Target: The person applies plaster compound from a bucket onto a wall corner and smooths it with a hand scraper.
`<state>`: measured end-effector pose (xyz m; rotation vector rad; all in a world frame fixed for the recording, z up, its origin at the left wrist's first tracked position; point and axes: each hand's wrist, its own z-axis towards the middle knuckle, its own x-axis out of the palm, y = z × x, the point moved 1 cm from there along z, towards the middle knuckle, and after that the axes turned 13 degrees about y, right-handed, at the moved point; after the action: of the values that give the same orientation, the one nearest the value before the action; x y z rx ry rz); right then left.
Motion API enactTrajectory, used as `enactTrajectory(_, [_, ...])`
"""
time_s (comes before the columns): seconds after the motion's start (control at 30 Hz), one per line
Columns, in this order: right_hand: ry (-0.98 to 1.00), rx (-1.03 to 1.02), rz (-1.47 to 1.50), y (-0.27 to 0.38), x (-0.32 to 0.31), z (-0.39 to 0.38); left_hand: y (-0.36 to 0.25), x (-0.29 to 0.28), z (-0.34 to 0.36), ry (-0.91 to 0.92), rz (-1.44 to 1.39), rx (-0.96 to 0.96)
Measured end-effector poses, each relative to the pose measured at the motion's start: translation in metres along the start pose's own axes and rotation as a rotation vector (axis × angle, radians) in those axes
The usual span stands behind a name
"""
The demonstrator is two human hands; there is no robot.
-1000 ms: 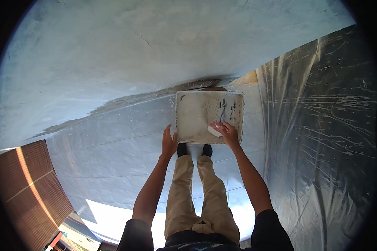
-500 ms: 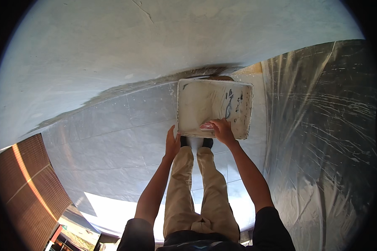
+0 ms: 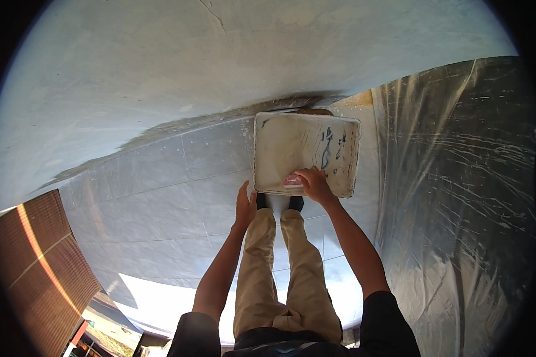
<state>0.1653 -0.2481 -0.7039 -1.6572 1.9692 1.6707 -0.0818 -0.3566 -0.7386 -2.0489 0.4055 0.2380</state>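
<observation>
The right hand (image 3: pixel 314 184) has its fingers clamped on a pink sponge (image 3: pixel 292 179), probably light and soft, best held across its back, inside the tray (image 3: pixel 280 138); the left hand's (image 3: pixel 245 207) fingers stand apart alongside.

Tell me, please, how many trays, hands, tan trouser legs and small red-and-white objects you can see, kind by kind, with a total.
Tray: 1
Hands, left hand and right hand: 2
Tan trouser legs, left leg and right leg: 2
Small red-and-white object, exact kind unclear: 1
Total: 6
</observation>
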Motion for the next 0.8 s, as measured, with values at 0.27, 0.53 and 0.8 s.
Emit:
enactTrajectory(0.27, [0.057, 0.078, -0.056, -0.012, -0.023, -0.008, -0.006, -0.01, -0.003, 0.008, 0.012, 0.018])
enactTrajectory(0.53, [0.061, 0.152, -0.041, -0.016, -0.043, -0.016, -0.017, -0.02, -0.004, -0.021, 0.018, 0.043])
enactTrajectory(0.8, [0.078, 0.235, 0.029, -0.027, -0.053, -0.009, -0.034, -0.023, -0.005, -0.011, 0.046, 0.07])
